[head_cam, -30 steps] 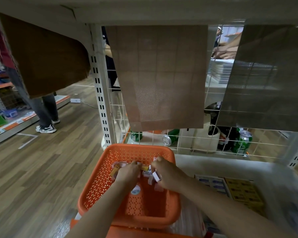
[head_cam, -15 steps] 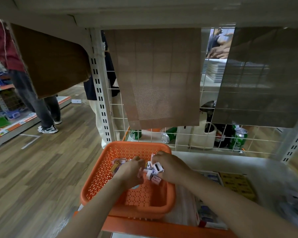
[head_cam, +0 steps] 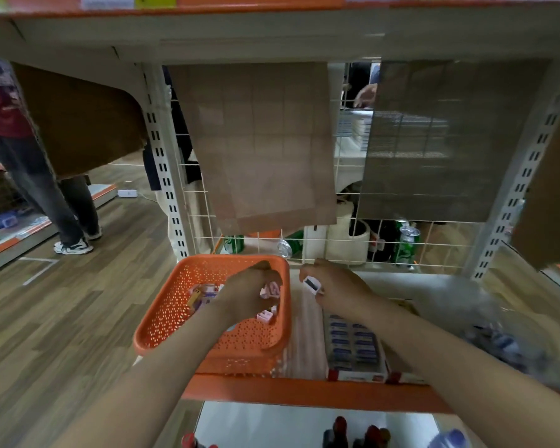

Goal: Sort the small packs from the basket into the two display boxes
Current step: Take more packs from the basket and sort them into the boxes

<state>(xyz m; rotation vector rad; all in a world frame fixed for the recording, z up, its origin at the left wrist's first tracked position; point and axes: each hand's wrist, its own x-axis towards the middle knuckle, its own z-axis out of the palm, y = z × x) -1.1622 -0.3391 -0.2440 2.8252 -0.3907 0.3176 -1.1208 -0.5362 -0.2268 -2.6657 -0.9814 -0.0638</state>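
Note:
An orange perforated basket (head_cam: 175, 305) sits at the left end of the shelf, with several small packs (head_cam: 202, 294) lying in it. My left hand (head_cam: 249, 291) is inside the basket, fingers curled round a pink pack (head_cam: 271, 290). My right hand (head_cam: 335, 291) is just right of the basket's rim and grips a small white pack (head_cam: 311, 283). Under my right forearm lies a display box (head_cam: 353, 347) filled with rows of blue-and-white packs. A yellowish second box (head_cam: 406, 307) is mostly hidden behind my right arm.
A wire grid back (head_cam: 337, 250) closes the shelf, with green cans (head_cam: 406, 244) behind it. Brown paper sheets (head_cam: 259, 147) hang above. The shelf's orange front edge (head_cam: 304, 391) is near me. A person (head_cam: 39, 176) stands on the wooden floor at left. Blurred packaging (head_cam: 505, 344) lies at right.
My right hand has lifted out of the basket to the right with a white pack. My left hand stays in the basket holding a pink pack. The camera view has tilted down.

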